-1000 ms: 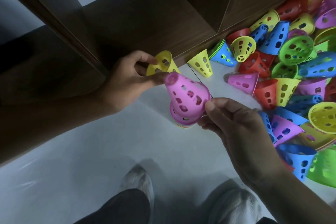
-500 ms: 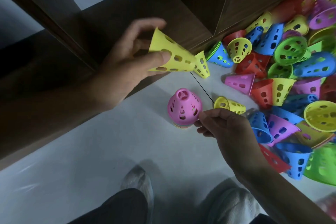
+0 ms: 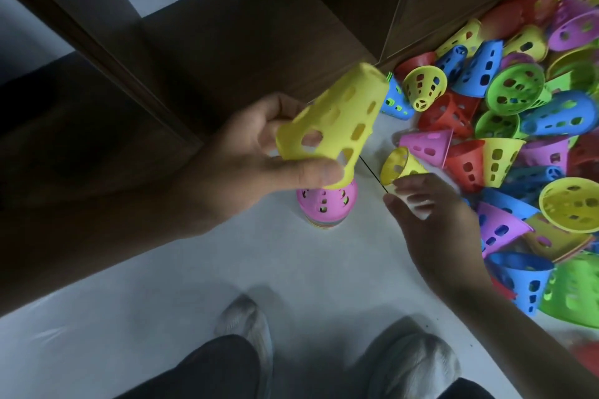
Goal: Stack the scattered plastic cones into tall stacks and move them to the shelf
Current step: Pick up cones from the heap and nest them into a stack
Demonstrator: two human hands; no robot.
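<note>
Cones being stacked on a pale floor (image 3: 162, 285) beside a dark wooden shelf unit (image 3: 227, 26).

The left hand (image 3: 246, 159) holds a perforated yellow plastic cone (image 3: 334, 126) in a clenched grip, tilted just above the pink-topped stack of cones (image 3: 325, 204) standing on the floor. The right hand (image 3: 434, 227) reaches with loose, released fingers, touching a small yellow cone (image 3: 400, 165) at the edge of the scattered multicoloured pile (image 3: 518, 139) against the shelf's base.

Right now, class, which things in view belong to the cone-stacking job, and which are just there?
In the job:
- left hand holding perforated yellow plastic cone
- pink-topped cone stack
- scattered coloured cones
- dark wooden shelf

Just there:
- grey shoes
- white floor
</note>
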